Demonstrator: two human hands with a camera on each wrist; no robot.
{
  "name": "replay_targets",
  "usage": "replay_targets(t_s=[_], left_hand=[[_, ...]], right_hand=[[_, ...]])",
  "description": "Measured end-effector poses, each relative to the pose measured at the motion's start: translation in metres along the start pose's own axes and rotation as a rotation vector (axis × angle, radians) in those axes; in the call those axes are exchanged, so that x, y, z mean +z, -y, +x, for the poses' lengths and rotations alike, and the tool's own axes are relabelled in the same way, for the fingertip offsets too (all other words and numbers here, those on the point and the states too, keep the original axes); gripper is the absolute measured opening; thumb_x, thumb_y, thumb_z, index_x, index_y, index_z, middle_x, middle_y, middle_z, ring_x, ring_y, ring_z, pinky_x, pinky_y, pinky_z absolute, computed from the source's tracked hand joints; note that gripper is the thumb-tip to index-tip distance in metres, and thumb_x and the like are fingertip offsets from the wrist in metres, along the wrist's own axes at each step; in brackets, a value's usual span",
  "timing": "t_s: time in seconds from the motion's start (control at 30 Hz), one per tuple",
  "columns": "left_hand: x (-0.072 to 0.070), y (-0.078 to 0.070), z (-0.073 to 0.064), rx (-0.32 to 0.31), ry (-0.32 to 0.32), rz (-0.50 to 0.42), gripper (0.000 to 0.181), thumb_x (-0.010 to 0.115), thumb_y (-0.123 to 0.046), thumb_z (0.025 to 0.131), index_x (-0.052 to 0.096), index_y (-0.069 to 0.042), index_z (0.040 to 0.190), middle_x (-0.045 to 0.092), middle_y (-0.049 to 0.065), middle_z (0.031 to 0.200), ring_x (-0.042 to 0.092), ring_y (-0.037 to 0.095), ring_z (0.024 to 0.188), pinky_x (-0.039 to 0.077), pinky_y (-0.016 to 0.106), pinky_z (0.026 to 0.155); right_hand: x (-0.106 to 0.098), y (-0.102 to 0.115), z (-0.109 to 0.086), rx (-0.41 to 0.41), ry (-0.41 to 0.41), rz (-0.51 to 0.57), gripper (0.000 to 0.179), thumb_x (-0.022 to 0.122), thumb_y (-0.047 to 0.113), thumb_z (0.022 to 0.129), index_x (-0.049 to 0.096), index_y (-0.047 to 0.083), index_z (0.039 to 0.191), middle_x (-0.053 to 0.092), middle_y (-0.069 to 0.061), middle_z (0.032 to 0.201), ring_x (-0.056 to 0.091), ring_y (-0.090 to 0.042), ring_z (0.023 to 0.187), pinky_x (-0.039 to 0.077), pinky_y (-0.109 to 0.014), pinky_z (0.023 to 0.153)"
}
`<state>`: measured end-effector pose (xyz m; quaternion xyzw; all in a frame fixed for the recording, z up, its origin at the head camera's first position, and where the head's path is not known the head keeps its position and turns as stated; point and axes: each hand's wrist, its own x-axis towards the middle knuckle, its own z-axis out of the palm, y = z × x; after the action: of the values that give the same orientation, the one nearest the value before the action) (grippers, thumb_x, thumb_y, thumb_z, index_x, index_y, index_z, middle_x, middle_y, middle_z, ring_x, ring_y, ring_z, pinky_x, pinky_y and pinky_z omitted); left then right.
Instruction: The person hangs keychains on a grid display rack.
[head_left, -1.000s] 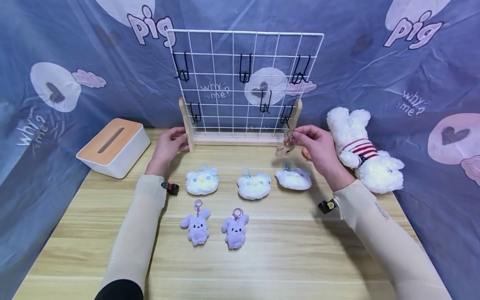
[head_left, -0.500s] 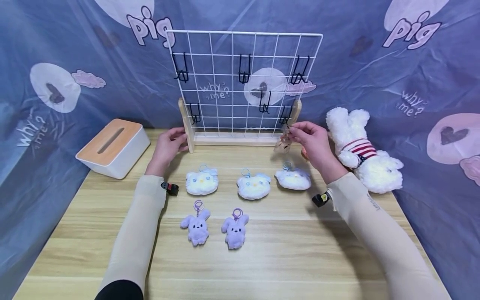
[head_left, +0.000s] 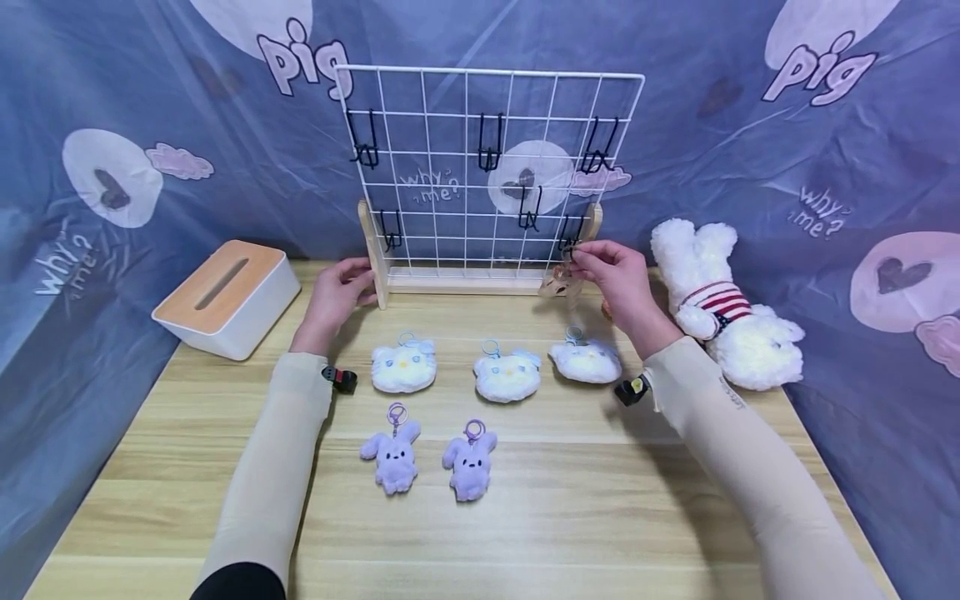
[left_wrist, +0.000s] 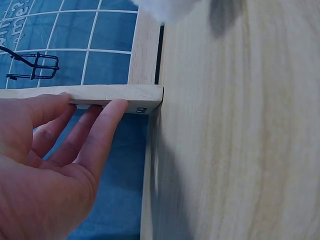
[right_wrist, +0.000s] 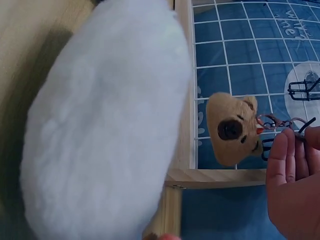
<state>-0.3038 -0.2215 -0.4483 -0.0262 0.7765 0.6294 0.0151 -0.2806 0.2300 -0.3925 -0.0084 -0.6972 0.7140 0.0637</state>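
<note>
My right hand (head_left: 618,277) pinches the ring of a brown plush animal-head keychain (right_wrist: 225,132) with a dark snout. The ring is right at the tip of the lower right black hook (head_left: 572,233) on the white wire grid rack (head_left: 467,150); whether it is over the hook I cannot tell. The plush head hangs in front of the grid. My left hand (head_left: 337,296) holds the rack's left wooden upright (left_wrist: 90,93) between thumb and fingers. Nearby on the table lie white cat-head keychains (head_left: 405,367) in a row, with purple rabbit keychains (head_left: 395,462) in front.
More black hooks (head_left: 490,143) sit on the grid. A white tissue box with a wooden lid (head_left: 225,296) stands left. At right lies a white plush toy in a striped shirt (head_left: 731,312); an orange object (head_left: 606,310) shows partly behind my right hand.
My right hand has moved slightly left and up with the brown keychain, bringing its ring to the lower right hook. My left hand has stayed on the upright.
</note>
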Motion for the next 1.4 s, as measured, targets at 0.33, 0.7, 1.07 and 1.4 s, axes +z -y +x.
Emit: replay_targets(t_s=[0.33, 0.7, 1.07, 1.4], left_hand=[[0.0018, -0.0017, -0.0018, -0.011, 0.006, 0.005, 0.045, 0.061, -0.013, 0.116, 0.057, 0.001, 0.159, 0.064, 0.016, 0.136, 0.070, 0.012, 0.109, 0.073, 0.027, 0.100], [0.0004, 0.0002, -0.0007, -0.008, 0.017, -0.011, 0.046, 0.061, -0.014, 0.117, 0.057, 0.000, 0.160, 0.064, 0.019, 0.139, 0.071, 0.010, 0.107, 0.072, 0.029, 0.103], [0.0007, 0.0004, -0.0003, -0.006, 0.013, -0.005, 0.046, 0.061, -0.015, 0.117, 0.057, 0.000, 0.160, 0.064, 0.020, 0.140, 0.071, 0.012, 0.109, 0.072, 0.030, 0.104], [0.0009, 0.0019, 0.0004, -0.014, 0.016, -0.005, 0.046, 0.061, -0.016, 0.117, 0.057, -0.003, 0.161, 0.064, 0.017, 0.139, 0.072, 0.014, 0.110, 0.072, 0.026, 0.100]], right_hand=[[0.0021, 0.0007, 0.0049, 0.014, -0.077, -0.077, 0.030, 0.078, 0.006, 0.105, 0.073, -0.013, 0.128, 0.080, 0.013, 0.084, 0.078, -0.004, 0.074, 0.070, -0.015, 0.079], [0.0069, -0.0036, 0.0095, -0.003, -0.121, -0.053, 0.029, 0.076, 0.000, 0.104, 0.073, -0.017, 0.127, 0.079, 0.012, 0.083, 0.077, -0.003, 0.073, 0.071, -0.014, 0.077], [0.0087, -0.0007, 0.0074, 0.014, -0.154, -0.129, 0.029, 0.076, 0.002, 0.105, 0.076, -0.013, 0.129, 0.077, 0.016, 0.084, 0.078, -0.003, 0.078, 0.071, -0.014, 0.079], [0.0067, 0.0001, 0.0051, 0.049, -0.180, -0.182, 0.030, 0.079, 0.008, 0.104, 0.078, -0.007, 0.130, 0.076, 0.020, 0.083, 0.077, -0.001, 0.078, 0.070, -0.014, 0.082]])
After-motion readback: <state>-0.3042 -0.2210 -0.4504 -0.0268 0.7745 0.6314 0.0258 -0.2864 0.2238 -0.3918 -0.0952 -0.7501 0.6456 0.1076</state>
